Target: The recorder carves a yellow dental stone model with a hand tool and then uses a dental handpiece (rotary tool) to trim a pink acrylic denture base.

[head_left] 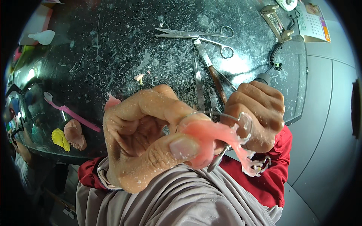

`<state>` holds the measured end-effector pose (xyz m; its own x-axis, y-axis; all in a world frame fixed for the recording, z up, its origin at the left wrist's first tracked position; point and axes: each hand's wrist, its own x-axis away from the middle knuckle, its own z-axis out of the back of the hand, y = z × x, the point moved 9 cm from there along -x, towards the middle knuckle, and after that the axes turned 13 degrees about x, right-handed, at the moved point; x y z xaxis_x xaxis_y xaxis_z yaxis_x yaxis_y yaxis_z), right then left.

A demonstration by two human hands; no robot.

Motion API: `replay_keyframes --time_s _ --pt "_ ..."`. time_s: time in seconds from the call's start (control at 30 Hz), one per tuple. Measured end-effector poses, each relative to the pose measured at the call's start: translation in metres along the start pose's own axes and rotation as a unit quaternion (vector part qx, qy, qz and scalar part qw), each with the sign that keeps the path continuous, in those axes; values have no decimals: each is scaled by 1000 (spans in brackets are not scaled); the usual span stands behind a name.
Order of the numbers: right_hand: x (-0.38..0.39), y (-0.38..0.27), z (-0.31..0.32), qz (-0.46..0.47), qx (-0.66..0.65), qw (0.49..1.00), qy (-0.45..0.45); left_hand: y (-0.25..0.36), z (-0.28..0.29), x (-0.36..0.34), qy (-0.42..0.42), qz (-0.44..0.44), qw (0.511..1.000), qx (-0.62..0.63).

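Observation:
Close to the camera, my left hand [151, 139] pinches a pink acrylic dental retainer [211, 137] between thumb and fingers. The retainer has bent wire clasps and a ragged, torn-looking edge at its right side. My right hand [258, 113] is closed in a fist just right of it. A silver metal tool [217, 162] with a rounded, spoon-like end comes out below this fist, and the fingers hide the rest of it. Behind the fist shows the grey end of what looks like a handpiece [263, 78]. Pale shavings cling to both hands.
Scissors [198, 35], a brown-handled knife [215, 79] and tweezers [199, 84] lie on the dusty dark table [124, 45]. At left are a pink toothbrush [71, 112], a yellow piece [60, 139] and a brownish mould [75, 134]. A holder [277, 24] and calendar [313, 22] stand far right.

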<state>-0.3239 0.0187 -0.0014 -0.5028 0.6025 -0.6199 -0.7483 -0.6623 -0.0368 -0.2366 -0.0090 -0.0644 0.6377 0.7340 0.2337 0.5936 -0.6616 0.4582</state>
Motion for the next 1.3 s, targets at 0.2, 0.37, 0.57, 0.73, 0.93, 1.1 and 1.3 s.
replay_keyframes --time_s 0.2,0.37,0.57,0.73,0.93,1.1,1.3 --pt "-1 -3 0 -2 16 1000 20 7 -4 0 -56 -71 996 -24" --pt "-5 12 -3 -82 13 995 -50 1 12 2 0 7 999 -34" --pt "-1 17 -18 -155 -42 974 -157 6 18 2 20 -21 1000 0" --pt "-1 12 -12 -123 -16 990 -69 7 15 3 49 -100 994 12" --pt "2 8 -9 -64 -17 998 -23 8 17 2 80 -103 991 18" --pt "-4 8 -6 -71 -8 997 -15 9 20 4 109 -115 987 26" --pt "-2 15 2 -124 -118 985 -1 16 17 2 91 -144 985 14"
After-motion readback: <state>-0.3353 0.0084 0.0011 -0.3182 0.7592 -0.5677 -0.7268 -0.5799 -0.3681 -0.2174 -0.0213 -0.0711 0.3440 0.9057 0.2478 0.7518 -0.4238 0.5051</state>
